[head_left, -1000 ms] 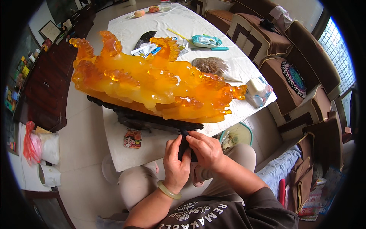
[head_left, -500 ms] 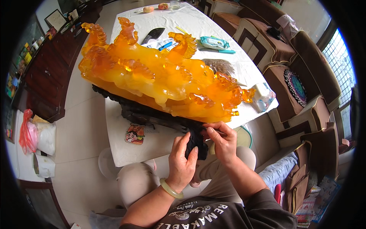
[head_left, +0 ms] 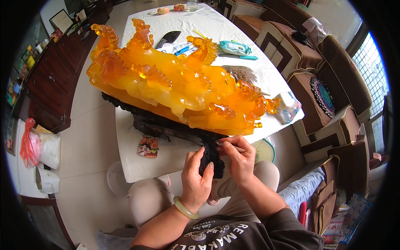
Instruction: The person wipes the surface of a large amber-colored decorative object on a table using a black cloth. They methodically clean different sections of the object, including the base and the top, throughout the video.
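Note:
A large glossy amber-orange sculpture of several horses (head_left: 166,83) rests on a black carved base (head_left: 162,127) across the table. By the base's near right end, my left hand (head_left: 195,175) is closed around a dark black piece (head_left: 211,160) that looks like bunched cloth; whether it joins the base I cannot tell. A pale bangle (head_left: 185,208) circles my left wrist. My right hand (head_left: 239,158) pinches a slim metal tool (head_left: 219,143), its tip close to the black piece. Fingers hide most of that tool, so its kind is unclear.
On the white-covered table (head_left: 129,166) lie a cartoon burger sticker (head_left: 148,146), a wipes pack (head_left: 235,47), a blue marker (head_left: 182,51), a bristly brush (head_left: 241,73) and a plastic-wrapped bundle (head_left: 288,107). Brown sofas (head_left: 333,83) line the right; a dark cabinet (head_left: 50,83) stands left.
My right hand has shifted slightly down and left with the slim tool, whose tip now shows more. The black piece in my left hand has moved slightly down and left.

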`<action>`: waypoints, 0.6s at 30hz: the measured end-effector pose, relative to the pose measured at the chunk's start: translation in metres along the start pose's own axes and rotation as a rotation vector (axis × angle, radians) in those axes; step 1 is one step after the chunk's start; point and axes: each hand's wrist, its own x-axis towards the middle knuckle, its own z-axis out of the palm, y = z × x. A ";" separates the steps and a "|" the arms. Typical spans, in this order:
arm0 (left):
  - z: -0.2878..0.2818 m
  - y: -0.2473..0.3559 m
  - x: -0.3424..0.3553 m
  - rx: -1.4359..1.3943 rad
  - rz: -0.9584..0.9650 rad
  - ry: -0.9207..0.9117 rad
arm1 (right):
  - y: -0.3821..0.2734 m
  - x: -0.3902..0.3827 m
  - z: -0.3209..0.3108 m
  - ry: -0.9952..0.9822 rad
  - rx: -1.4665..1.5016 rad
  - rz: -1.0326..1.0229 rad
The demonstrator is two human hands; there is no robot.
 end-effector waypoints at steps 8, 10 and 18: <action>0.003 0.001 0.004 0.014 0.029 -0.034 | -0.009 0.002 -0.001 0.046 -0.055 -0.053; 0.003 0.001 0.004 0.001 0.016 -0.032 | -0.009 0.003 -0.001 0.043 -0.064 -0.044; 0.001 0.002 0.004 -0.007 0.021 -0.003 | -0.007 0.006 0.003 0.051 -0.040 -0.029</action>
